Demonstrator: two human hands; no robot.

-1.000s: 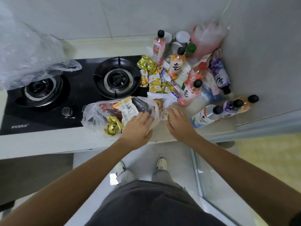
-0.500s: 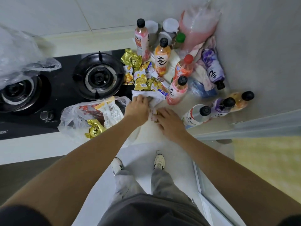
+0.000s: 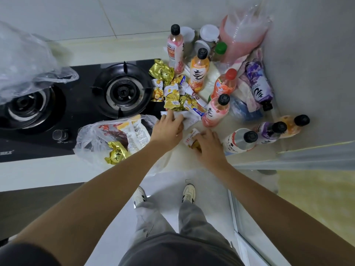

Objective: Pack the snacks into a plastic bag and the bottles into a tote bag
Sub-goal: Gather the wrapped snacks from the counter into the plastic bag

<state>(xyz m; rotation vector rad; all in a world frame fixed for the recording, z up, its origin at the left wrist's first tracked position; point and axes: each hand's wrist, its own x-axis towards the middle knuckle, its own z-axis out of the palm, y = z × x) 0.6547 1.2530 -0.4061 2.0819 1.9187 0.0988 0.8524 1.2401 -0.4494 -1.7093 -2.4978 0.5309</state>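
Gas hob [image 3: 76, 112] on counter, two burners. Clear plastic bag [image 3: 92, 139] lies at hob's front edge w/ several snacks inside. Bottles [image 3: 217, 112] grouped at right corner, some upright, some lying. Loose snack packets [image 3: 172, 96] between hob and bottles. L hand [image 3: 169, 127]: fingers on white packets, grip cannot be told. R hand [image 3: 207, 144]: fingers curled round one small snack packet [image 3: 191, 138].
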